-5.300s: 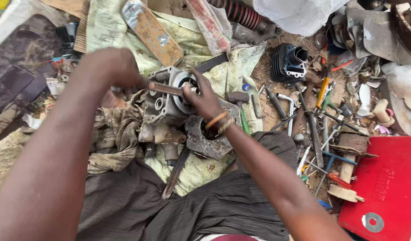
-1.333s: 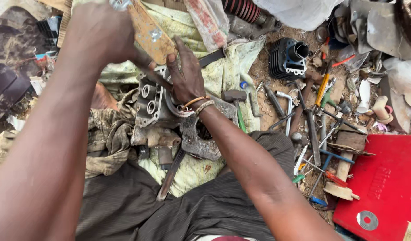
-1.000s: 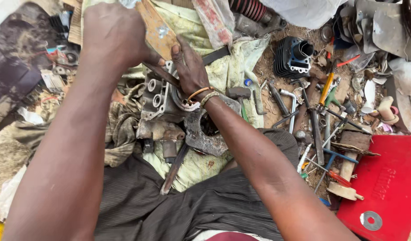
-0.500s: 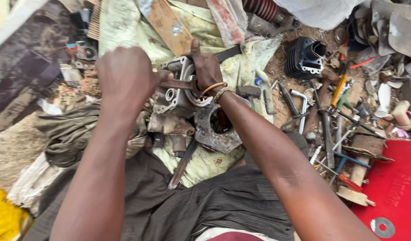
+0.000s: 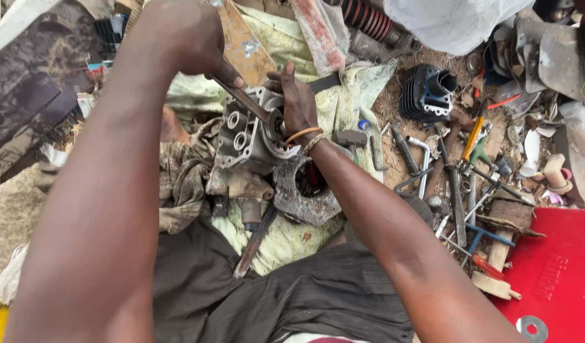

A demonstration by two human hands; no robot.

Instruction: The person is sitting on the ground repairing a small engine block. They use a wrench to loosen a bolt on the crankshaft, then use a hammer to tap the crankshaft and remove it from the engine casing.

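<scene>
A grey metal engine casing (image 5: pixel 244 143) with round bores lies on a yellowish cloth (image 5: pixel 286 235) between my knees. My left hand (image 5: pixel 178 35) is closed around the handle of a long metal wrench (image 5: pixel 241 96) that slants down onto the top of the casing. My right hand (image 5: pixel 295 101) rests on the casing's upper right side, fingers spread, steadying it; two bangles sit on that wrist. A rusty ring-shaped cover (image 5: pixel 308 194) lies against the casing's lower right.
Several spanners, hex keys and screwdrivers (image 5: pixel 457 184) lie scattered on the dirt at right. A black finned cylinder (image 5: pixel 429 92) stands behind them. A red case (image 5: pixel 559 273) fills the lower right. A coil spring (image 5: pixel 368 19) lies at the top.
My left hand has swung the wrench up and down around the casing's top and now holds it high. My right hand stays on the casing. The view has shifted slightly.
</scene>
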